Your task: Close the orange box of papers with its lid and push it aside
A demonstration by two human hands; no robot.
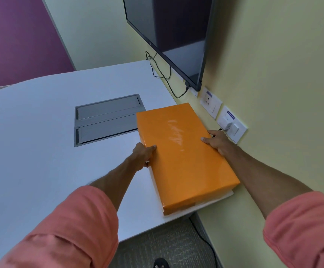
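The orange box (182, 157) lies on the white table (41, 132) with its glossy orange lid on top, covering it fully. It sits at the table's right side, close to the yellow wall. My left hand (142, 156) grips the box's left long edge, thumb on the lid. My right hand (218, 141) holds the right long edge, between the box and the wall. The papers inside are hidden.
A grey cable hatch (107, 118) is set into the table left of the box. A dark monitor (168, 35) hangs on the wall with cables (163, 74) trailing down. Wall sockets (231, 123) sit just right of my right hand. The table's near edge (157, 227) drops to carpet.
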